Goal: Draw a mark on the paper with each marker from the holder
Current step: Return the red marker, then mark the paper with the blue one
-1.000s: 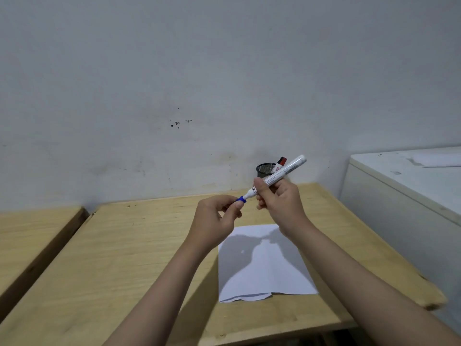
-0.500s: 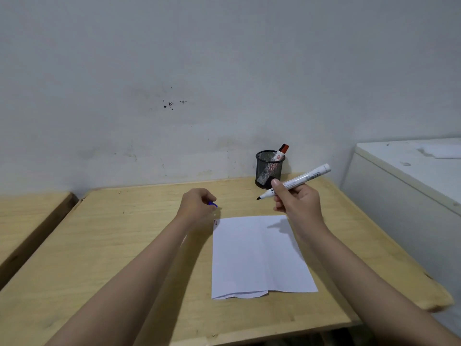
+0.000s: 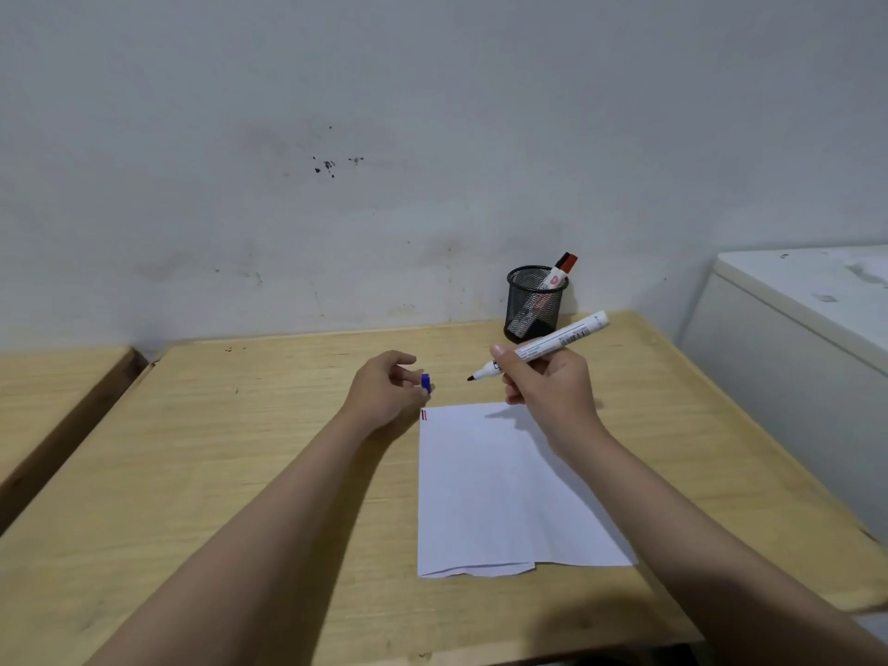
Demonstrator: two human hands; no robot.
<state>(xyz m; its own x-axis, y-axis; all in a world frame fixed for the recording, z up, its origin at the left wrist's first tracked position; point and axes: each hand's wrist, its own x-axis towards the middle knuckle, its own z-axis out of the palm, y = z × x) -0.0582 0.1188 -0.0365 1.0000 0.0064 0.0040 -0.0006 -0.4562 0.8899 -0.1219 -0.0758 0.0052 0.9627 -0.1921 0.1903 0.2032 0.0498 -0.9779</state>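
Observation:
My right hand (image 3: 548, 382) grips a white marker (image 3: 552, 346) with its cap off, the dark tip pointing left above the top edge of the paper. A white sheet of paper (image 3: 499, 492) lies on the wooden table (image 3: 240, 449) and bears two short marks (image 3: 424, 415), red and dark, at its top left corner. The blue cap (image 3: 425, 383) stands on the table just beyond that corner, at the fingertips of my left hand (image 3: 384, 391), whose fingers are loosely curled beside it. A black mesh holder (image 3: 534, 302) at the back holds a red-capped marker (image 3: 560, 269).
A white cabinet (image 3: 793, 338) stands to the right of the table. A second wooden table (image 3: 53, 396) adjoins on the left across a narrow gap. The grey wall rises directly behind the holder.
The cap came off the marker. My left hand carried it down to the table beside the paper's top left corner, and my right hand lowered the uncapped marker toward the paper.

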